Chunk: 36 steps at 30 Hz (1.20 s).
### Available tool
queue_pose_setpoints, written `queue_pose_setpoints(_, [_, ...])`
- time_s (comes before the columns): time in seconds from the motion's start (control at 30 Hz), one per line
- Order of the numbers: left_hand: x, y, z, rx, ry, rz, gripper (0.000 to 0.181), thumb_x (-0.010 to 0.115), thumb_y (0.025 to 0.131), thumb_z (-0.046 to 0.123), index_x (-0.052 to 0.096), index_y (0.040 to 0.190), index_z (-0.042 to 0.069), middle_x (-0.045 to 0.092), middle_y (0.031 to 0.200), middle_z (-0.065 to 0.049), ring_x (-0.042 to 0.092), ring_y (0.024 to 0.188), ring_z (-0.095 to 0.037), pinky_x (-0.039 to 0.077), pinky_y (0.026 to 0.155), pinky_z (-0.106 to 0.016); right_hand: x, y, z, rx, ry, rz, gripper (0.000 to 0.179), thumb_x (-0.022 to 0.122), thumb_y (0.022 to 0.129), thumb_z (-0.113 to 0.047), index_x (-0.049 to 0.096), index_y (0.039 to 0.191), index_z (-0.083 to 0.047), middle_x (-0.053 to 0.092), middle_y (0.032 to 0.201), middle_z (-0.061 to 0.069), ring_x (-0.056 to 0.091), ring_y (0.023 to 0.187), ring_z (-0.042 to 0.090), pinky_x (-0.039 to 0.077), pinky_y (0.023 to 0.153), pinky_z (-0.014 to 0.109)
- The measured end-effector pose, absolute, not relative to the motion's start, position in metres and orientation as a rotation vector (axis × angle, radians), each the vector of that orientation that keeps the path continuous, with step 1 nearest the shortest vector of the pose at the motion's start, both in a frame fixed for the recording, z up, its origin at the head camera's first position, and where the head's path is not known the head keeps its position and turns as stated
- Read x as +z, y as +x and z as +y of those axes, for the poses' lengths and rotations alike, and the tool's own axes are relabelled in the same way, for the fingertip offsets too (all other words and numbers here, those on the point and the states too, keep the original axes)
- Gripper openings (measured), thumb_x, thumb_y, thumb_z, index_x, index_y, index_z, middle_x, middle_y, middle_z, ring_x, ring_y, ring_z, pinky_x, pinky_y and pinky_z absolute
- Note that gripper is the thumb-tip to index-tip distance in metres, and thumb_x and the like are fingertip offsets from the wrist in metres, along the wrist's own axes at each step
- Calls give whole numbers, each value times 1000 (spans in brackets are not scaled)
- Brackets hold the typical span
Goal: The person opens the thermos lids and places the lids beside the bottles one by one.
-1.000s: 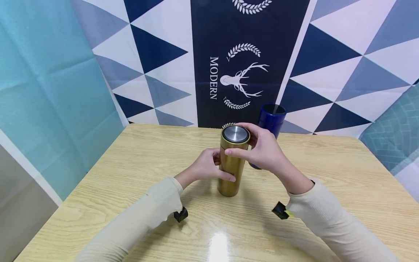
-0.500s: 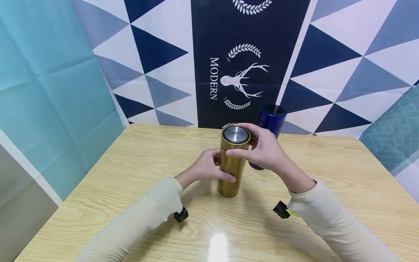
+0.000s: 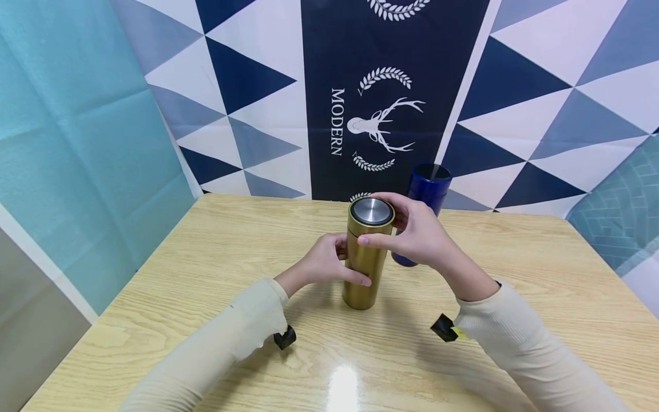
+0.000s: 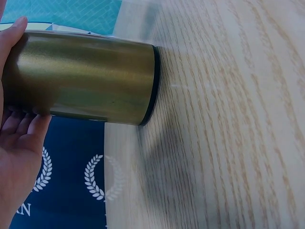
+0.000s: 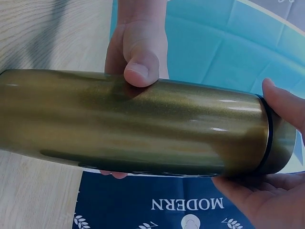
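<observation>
A gold thermos stands upright on the wooden table, its lid capped by a brushed silver disc with a dark ring. My left hand grips the body around its middle, thumb across the front. Up at the lid, my right hand curls around the side, thumb in front and fingers behind. From the right wrist view, a dark seam separates the lid from the gold body. In the left wrist view the thermos's black base edge meets the table.
A dark blue open-topped cylinder stands behind my right hand, partly hidden by it. The wooden table ends at a patterned backdrop at the back. A light blue cloth hangs on the left.
My right hand and wrist shift very slightly to the right at the lid. The left hand and the thermos stay almost where they were.
</observation>
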State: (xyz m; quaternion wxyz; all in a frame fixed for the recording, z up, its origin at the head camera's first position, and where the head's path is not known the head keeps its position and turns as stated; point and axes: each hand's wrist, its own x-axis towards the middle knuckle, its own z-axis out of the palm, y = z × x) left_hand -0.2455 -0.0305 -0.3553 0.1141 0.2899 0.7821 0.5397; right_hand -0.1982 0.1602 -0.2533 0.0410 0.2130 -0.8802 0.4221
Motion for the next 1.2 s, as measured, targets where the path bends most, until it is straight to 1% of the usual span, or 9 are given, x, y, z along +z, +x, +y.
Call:
queue_pose_setpoints(0.1, [-355,-246,-30,1580,844,2294,58,90,62,16,64,114,12,70,112,-5,67,96,-10,55,89,-23,-253,-200,161,1312,672,-2692,66,82,76,-23,51,133,-8,65,122,11,66,103,23,56,90,32])
queue_pose_setpoints(0.2, [-354,-245,-30,1576,842,2294,58,90,62,16,64,114,12,70,112,-5,67,96,-10,55,89,-23,-253,-201,162,1339,688,-2692,66,82,77,-22,51,133,-8,65,123,11,66,105,24,55,95,40])
queue_pose_setpoints(0.33, [-353,-245,-31,1566,837,2300,58,90,63,17,64,114,12,70,112,-4,67,97,-10,54,89,-23,-253,-203,164,1364,705,-2700,66,81,77,-21,51,134,-9,65,123,11,66,106,24,54,96,43])
queue_pose_setpoints(0.5, [-353,-244,-31,1557,827,2304,58,90,62,17,64,114,12,70,112,-4,67,97,-10,54,89,-23,-254,-206,166,1379,724,-2709,65,81,77,-21,51,134,-10,65,124,10,65,107,23,54,96,42])
queue_pose_setpoints(0.63, [-353,-244,-30,1559,825,2305,58,90,62,17,64,114,12,70,112,-4,67,96,-9,55,89,-23,-256,-211,169,1412,766,-2714,66,81,78,-20,50,135,-11,64,126,9,64,109,22,54,95,32])
queue_pose_setpoints(0.77, [-354,-244,-30,1565,820,2309,58,90,62,17,64,113,12,71,111,-4,67,95,-9,55,88,-23,-257,-216,173,1467,806,-2718,67,80,78,-17,49,136,-11,62,128,10,62,110,21,53,92,22])
queue_pose_setpoints(0.87, [-354,-244,-30,1571,819,2306,57,90,62,17,65,112,11,71,110,-4,67,94,-9,55,87,-23,-257,-217,174,1503,820,-2714,66,79,78,-15,49,137,-9,62,128,11,62,108,19,53,90,21])
queue_pose_setpoints(1.07, [-355,-244,-30,1569,817,2310,57,90,62,17,64,113,11,71,111,-4,67,95,-9,55,89,-23,-259,-221,175,1537,900,-2693,66,78,79,-13,47,137,-8,61,128,13,63,105,11,54,90,23])
queue_pose_setpoints(1.2, [-354,-245,-30,1570,812,2311,56,90,63,17,64,113,11,71,111,-5,67,95,-9,55,89,-23,-260,-223,176,1564,953,-2679,66,77,80,-11,46,138,-6,60,129,15,62,105,9,54,89,21])
